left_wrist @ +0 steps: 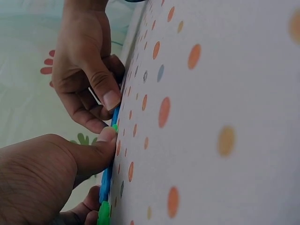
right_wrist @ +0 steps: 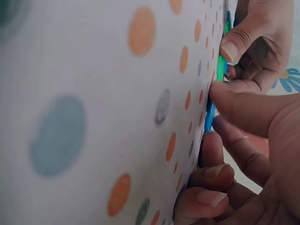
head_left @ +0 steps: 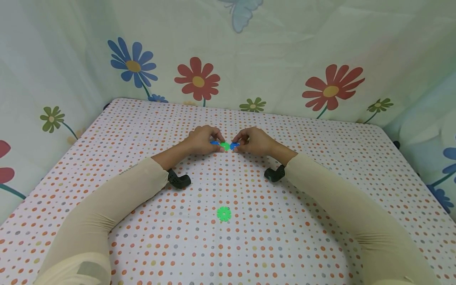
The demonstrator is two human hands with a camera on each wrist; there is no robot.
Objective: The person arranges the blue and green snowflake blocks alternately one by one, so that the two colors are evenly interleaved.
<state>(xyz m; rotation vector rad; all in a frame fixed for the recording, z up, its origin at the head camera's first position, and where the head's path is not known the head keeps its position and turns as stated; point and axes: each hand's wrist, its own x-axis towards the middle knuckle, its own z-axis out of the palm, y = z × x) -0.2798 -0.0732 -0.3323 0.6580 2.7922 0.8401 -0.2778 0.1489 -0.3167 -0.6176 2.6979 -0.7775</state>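
Near the middle of the table, my left hand [head_left: 204, 140] pinches a green notched plastic disc [head_left: 227, 146] between thumb and fingers. A blue notched disc [head_left: 214, 142] shows beside it, partly hidden by the same hand. Facing it, my right hand [head_left: 257, 141] pinches another blue notched disc [head_left: 234, 146], whose edge meets the green one. I cannot tell whether these two are locked together. In the left wrist view, a second green disc [left_wrist: 104, 213] shows at the lower end of the row, beyond a blue piece [left_wrist: 105, 183]. The discs lie low along the tabletop.
A loose green notched disc [head_left: 224, 213] lies flat on the dotted tablecloth [head_left: 199, 245], nearer to me. Dark wrist devices [head_left: 179, 180] sit below both forearms. A flower-printed curtain [head_left: 270, 59] hangs behind the table and at its sides.
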